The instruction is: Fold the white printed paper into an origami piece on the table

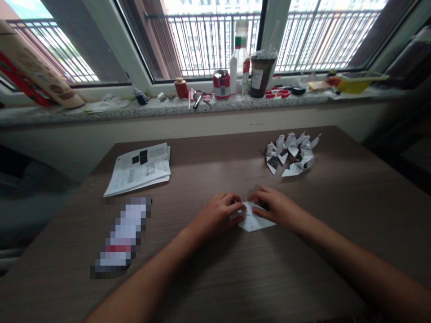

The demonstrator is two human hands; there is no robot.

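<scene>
A small piece of folded white paper (255, 221) lies on the brown table, its pointed lower edge facing me. My left hand (220, 213) is closed at the paper's left side, with the thumb and curled fingers on its edge. From the right, my right hand (271, 204) pinches the paper's upper right part, and its fingertips are slightly blurred. The fingers cover much of the paper's far edge. Farther back on the right stands a ring of folded paper pieces (296, 150), with pointed tips and printed patches.
A stack of printed sheets (143, 168) lies at the back left, with a pixelated phone-like object (123, 235) nearer me. Along the stone windowsill (161, 107) stand a red can (221, 85), a clear bottle (237, 65), a dark drink cup (259, 74) and a yellow basket (357, 83).
</scene>
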